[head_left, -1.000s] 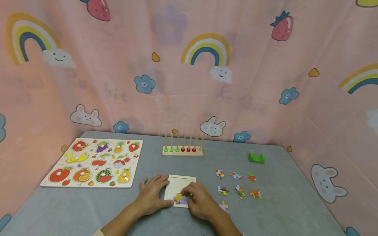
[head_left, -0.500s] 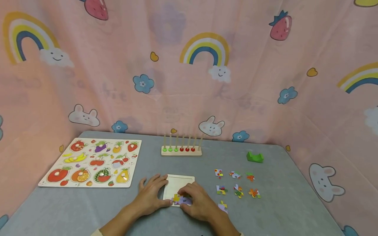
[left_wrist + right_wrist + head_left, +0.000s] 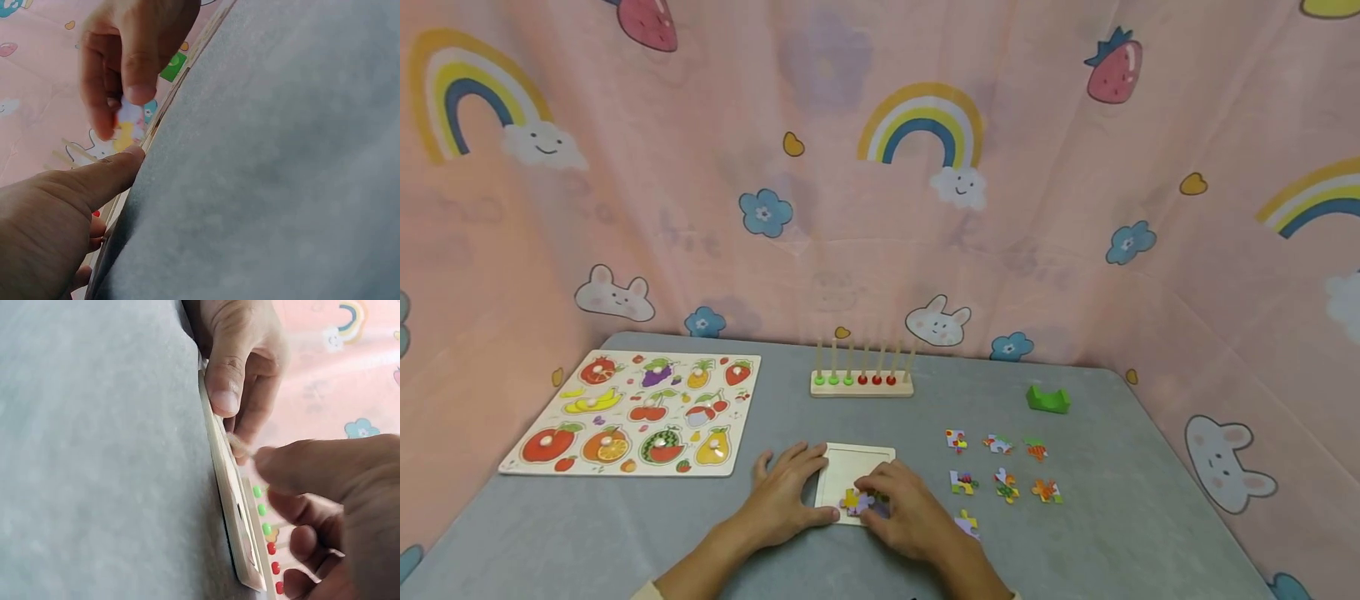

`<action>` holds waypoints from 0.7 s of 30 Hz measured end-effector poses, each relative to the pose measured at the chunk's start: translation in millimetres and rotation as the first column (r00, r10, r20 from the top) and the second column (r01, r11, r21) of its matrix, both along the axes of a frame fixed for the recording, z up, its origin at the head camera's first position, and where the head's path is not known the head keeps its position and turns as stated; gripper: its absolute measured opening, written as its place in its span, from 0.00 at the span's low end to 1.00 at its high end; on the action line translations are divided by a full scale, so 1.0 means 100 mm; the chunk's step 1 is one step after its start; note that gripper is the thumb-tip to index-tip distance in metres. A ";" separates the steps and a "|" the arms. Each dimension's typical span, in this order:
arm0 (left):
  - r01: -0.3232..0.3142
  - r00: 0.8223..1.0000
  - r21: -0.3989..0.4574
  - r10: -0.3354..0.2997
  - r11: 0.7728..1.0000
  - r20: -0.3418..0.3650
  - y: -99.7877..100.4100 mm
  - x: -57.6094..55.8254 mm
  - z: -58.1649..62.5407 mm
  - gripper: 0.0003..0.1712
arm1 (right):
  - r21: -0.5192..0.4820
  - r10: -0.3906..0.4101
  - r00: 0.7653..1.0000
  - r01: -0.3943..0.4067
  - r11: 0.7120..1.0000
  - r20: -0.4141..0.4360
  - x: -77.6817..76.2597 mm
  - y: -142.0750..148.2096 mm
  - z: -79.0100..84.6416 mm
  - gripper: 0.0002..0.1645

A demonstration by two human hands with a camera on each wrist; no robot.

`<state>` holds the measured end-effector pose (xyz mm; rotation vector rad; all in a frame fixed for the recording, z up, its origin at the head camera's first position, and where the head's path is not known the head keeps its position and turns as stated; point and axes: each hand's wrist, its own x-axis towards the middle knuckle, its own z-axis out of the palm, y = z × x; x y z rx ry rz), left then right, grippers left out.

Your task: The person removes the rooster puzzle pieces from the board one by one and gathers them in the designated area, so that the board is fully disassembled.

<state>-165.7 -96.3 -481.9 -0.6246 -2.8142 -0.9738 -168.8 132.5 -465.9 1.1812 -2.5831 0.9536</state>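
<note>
My left hand [image 3: 786,497] holds the near left corner of a pale wooden puzzle tray [image 3: 842,467], its thumb at the near edge and fingers along the left side. Over the tray's near part, my right hand [image 3: 906,510] pinches a purple and yellow jigsaw piece [image 3: 852,501] between thumb and fingers. The right wrist view shows this piece [image 3: 240,445] edge-on and tilted above the tray [image 3: 228,487]. In the left wrist view the piece [image 3: 128,128] is blurred. My right fingers partly hide what lies in the tray's near right corner.
Several loose jigsaw pieces [image 3: 1006,486] lie right of the tray. Behind it stands a wooden bead counter [image 3: 861,386] with green and red beads. A fruit peg puzzle board [image 3: 632,417] lies at the left, and a green block [image 3: 1048,401] at the back right.
My right hand has shifted slightly over the near part of the tray, and its piece now sits tilted between the fingers. My left hand stays at the tray's corner.
</note>
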 end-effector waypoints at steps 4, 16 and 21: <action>0.000 1.000 0.001 0.000 1.000 -0.001 0.00 0.00 0.00 0.39 | -0.044 -0.003 0.999 0.005 0.999 0.047 0.01 0.02 0.07 0.18; 0.002 1.000 -0.001 -0.002 1.000 0.006 0.00 0.00 0.00 0.40 | -0.218 0.031 0.994 -0.009 0.976 0.100 0.10 0.17 0.29 0.18; 0.001 1.000 0.000 -0.001 1.000 0.016 0.00 0.00 0.00 0.40 | -0.253 0.036 0.997 -0.017 0.967 0.073 0.15 0.26 0.39 0.17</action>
